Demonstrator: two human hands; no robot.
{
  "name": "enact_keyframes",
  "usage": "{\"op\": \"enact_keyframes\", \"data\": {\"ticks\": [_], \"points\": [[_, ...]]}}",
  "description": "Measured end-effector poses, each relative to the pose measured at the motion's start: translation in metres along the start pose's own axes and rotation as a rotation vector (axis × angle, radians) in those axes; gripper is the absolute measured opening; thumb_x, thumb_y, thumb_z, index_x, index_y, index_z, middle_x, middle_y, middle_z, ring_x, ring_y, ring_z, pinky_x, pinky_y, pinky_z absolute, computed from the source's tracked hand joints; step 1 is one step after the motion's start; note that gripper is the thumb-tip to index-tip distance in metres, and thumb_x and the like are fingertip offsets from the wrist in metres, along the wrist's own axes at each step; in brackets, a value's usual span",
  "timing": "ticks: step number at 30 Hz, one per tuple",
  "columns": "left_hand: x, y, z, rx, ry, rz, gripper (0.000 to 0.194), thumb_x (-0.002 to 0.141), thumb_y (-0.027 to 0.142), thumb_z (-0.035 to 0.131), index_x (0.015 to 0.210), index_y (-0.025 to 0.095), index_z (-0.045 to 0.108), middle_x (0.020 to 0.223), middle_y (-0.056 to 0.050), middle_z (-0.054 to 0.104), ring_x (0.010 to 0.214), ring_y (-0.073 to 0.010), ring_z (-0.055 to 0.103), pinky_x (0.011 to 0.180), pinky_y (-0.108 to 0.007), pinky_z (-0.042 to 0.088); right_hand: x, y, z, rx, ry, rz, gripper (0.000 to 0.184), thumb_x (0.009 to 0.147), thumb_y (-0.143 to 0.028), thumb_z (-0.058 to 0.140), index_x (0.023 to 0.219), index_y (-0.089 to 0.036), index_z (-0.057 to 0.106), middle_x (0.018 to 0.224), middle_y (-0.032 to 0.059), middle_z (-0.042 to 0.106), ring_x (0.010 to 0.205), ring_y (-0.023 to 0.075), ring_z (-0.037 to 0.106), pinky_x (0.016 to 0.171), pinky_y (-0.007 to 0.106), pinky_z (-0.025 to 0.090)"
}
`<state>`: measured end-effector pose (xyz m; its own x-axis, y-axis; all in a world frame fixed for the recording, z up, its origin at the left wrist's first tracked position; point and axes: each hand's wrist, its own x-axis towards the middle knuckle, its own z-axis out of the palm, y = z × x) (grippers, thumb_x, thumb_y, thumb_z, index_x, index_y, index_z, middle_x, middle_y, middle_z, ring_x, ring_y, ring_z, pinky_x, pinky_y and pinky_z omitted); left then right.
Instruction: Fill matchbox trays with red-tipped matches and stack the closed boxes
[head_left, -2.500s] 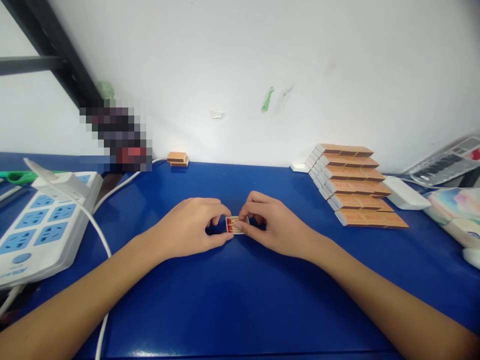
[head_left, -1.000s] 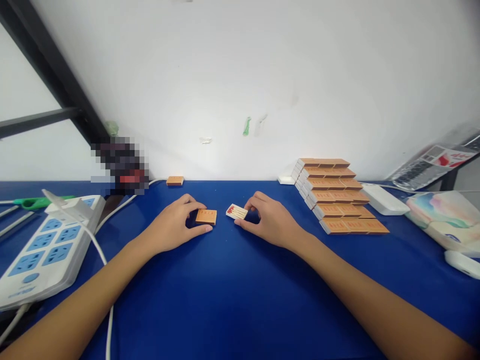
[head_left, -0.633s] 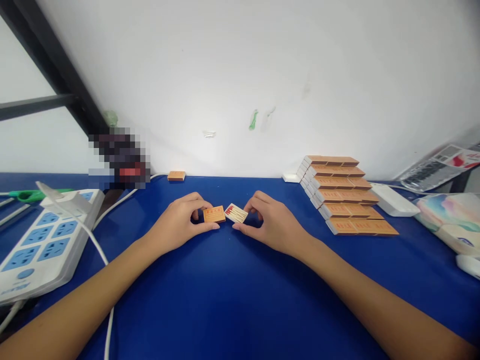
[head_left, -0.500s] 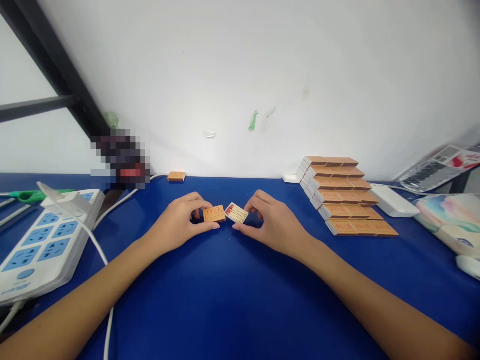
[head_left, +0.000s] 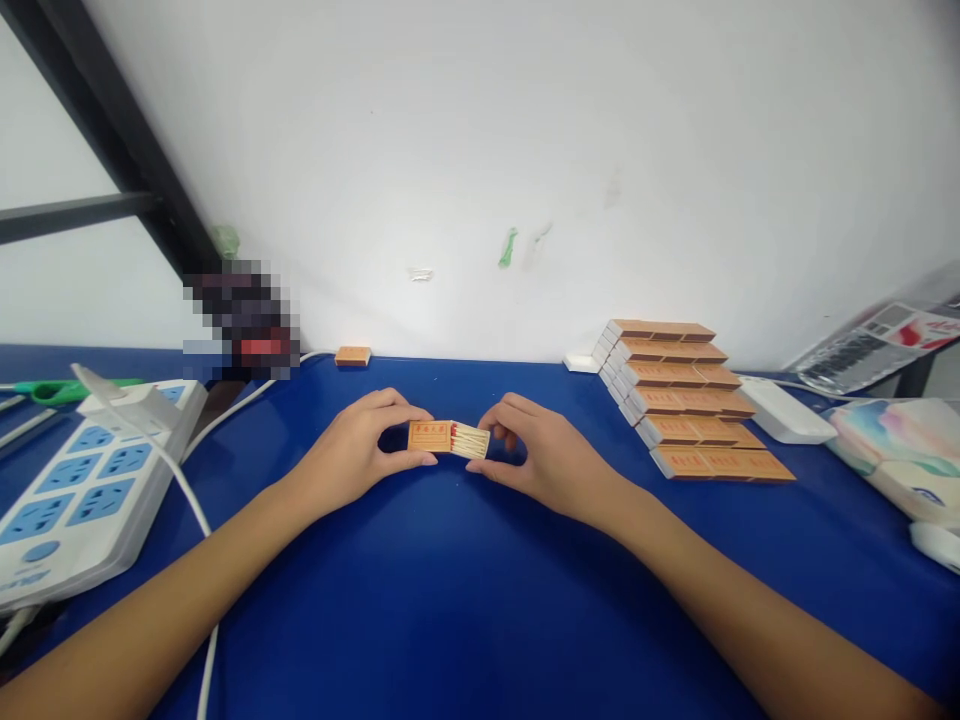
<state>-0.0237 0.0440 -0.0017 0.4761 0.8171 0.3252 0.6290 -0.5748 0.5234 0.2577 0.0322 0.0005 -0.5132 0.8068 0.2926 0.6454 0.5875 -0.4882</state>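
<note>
Between thumb and fingers, my left hand (head_left: 364, 443) grips an orange matchbox sleeve (head_left: 430, 437) with printing on its top. My right hand (head_left: 534, 448) pinches the far end of a white matchbox tray (head_left: 487, 445). Several red-tipped matches (head_left: 469, 439) lie in the tray, heads toward the sleeve. The tray's left end is at the sleeve's right opening, nearly in line with it; most of the tray is outside. Both are held low over the blue table (head_left: 420, 590).
Stepped rows of matchboxes (head_left: 697, 400) stand at the right by the wall. A single matchbox (head_left: 352, 356) lies at the back left. A white power strip (head_left: 97, 490) with cables is on the left; a tissue pack (head_left: 900, 450) is at the far right.
The tray has turned from a slant into line with the sleeve and moved left against its opening. My left hand still grips the sleeve, which has levelled.
</note>
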Motion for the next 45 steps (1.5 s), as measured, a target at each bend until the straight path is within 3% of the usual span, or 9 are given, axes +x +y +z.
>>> {"op": "enact_keyframes", "data": {"ticks": [7, 14, 17, 20, 27, 32, 37, 41, 45], "points": [[0.001, -0.003, -0.001, -0.061, -0.024, -0.014, 0.038, 0.088, 0.052, 0.083, 0.118, 0.029, 0.078, 0.110, -0.003, 0.072, 0.096, -0.0220, 0.069, 0.088, -0.036, 0.055, 0.001, 0.005, -0.002, 0.084, -0.072, -0.026, 0.027, 0.092, -0.036, 0.082, 0.112, -0.024, 0.069, 0.094, 0.0006, 0.064, 0.077, 0.0143, 0.059, 0.070, 0.028, 0.048], [0.001, 0.010, 0.001, -0.050, 0.018, -0.039, 0.034, 0.090, 0.050, 0.080, 0.112, 0.024, 0.074, 0.096, -0.001, 0.074, 0.084, -0.0189, 0.066, 0.079, -0.032, 0.052, 0.003, -0.002, 0.002, 0.184, -0.020, 0.105, 0.029, 0.091, -0.033, 0.083, 0.116, -0.023, 0.071, 0.091, -0.0002, 0.071, 0.076, 0.0147, 0.062, 0.068, 0.028, 0.048], [-0.001, 0.016, 0.003, -0.028, -0.027, -0.065, 0.036, 0.093, 0.053, 0.076, 0.115, 0.024, 0.072, 0.095, -0.001, 0.074, 0.082, -0.0192, 0.067, 0.075, -0.032, 0.052, 0.003, -0.005, 0.004, 0.264, -0.008, 0.098, 0.030, 0.092, -0.034, 0.082, 0.119, -0.024, 0.071, 0.091, -0.0007, 0.072, 0.077, 0.0148, 0.064, 0.070, 0.029, 0.050], [-0.005, 0.022, 0.006, 0.014, -0.074, -0.044, 0.035, 0.098, 0.053, 0.069, 0.120, 0.026, 0.069, 0.102, -0.002, 0.075, 0.085, -0.0201, 0.069, 0.074, -0.032, 0.054, 0.001, -0.008, 0.008, 0.311, -0.009, 0.080, 0.040, 0.092, -0.033, 0.082, 0.129, -0.024, 0.069, 0.096, 0.0008, 0.074, 0.081, 0.0159, 0.066, 0.073, 0.030, 0.053], [-0.009, 0.027, 0.008, 0.200, -0.013, 0.090, 0.045, 0.104, 0.048, 0.062, 0.143, 0.028, 0.057, 0.130, -0.007, 0.074, 0.108, -0.0271, 0.074, 0.092, -0.040, 0.059, 0.000, -0.017, 0.009, 0.334, -0.051, 0.032, 0.056, 0.096, -0.032, 0.077, 0.149, -0.027, 0.058, 0.101, 0.0020, 0.072, 0.086, 0.0175, 0.068, 0.078, 0.033, 0.056], [-0.011, 0.031, 0.015, 0.315, 0.057, 0.166, 0.045, 0.108, 0.048, 0.056, 0.147, 0.026, 0.051, 0.133, -0.009, 0.074, 0.112, -0.0295, 0.075, 0.094, -0.043, 0.059, -0.005, -0.017, 0.007, 0.189, -0.033, -0.015, 0.037, 0.103, -0.039, 0.069, 0.136, -0.024, 0.066, 0.098, 0.0037, 0.068, 0.086, 0.0187, 0.064, 0.077, 0.033, 0.053], [-0.013, 0.038, 0.019, 0.400, 0.065, 0.213, 0.047, 0.110, 0.046, 0.051, 0.151, 0.024, 0.045, 0.131, -0.011, 0.074, 0.109, -0.0315, 0.076, 0.093, -0.045, 0.059, -0.001, -0.025, 0.006, 0.102, -0.097, -0.055, 0.030, 0.110, -0.035, 0.055, 0.135, -0.021, 0.061, 0.104, 0.0069, 0.065, 0.089, 0.0205, 0.063, 0.081, 0.035, 0.052], [-0.012, 0.042, 0.016, 0.330, 0.026, 0.176, 0.059, 0.105, 0.048, 0.059, 0.156, 0.026, 0.038, 0.115, -0.006, 0.075, 0.093, -0.0257, 0.075, 0.085, -0.041, 0.059, -0.003, -0.018, -0.030, -0.080, -0.114, 0.004, 0.021, 0.109, -0.029, 0.050, 0.126, -0.023, 0.061, 0.117, 0.0105, 0.067, 0.091, 0.0229, 0.065, 0.083, 0.038, 0.052], [-0.009, 0.033, 0.011, 0.294, 0.051, 0.153, 0.049, 0.106, 0.045, 0.058, 0.151, 0.027, 0.048, 0.102, -0.003, 0.073, 0.083, -0.0212, 0.072, 0.077, -0.036, 0.057, -0.064, 0.036, -0.111, -0.272, 0.169, 0.248, 0.024, 0.107, -0.043, 0.051, 0.113, -0.025, 0.064, 0.114, 0.0175, 0.072, 0.099, 0.0300, 0.067, 0.086, 0.045, 0.050]]}}
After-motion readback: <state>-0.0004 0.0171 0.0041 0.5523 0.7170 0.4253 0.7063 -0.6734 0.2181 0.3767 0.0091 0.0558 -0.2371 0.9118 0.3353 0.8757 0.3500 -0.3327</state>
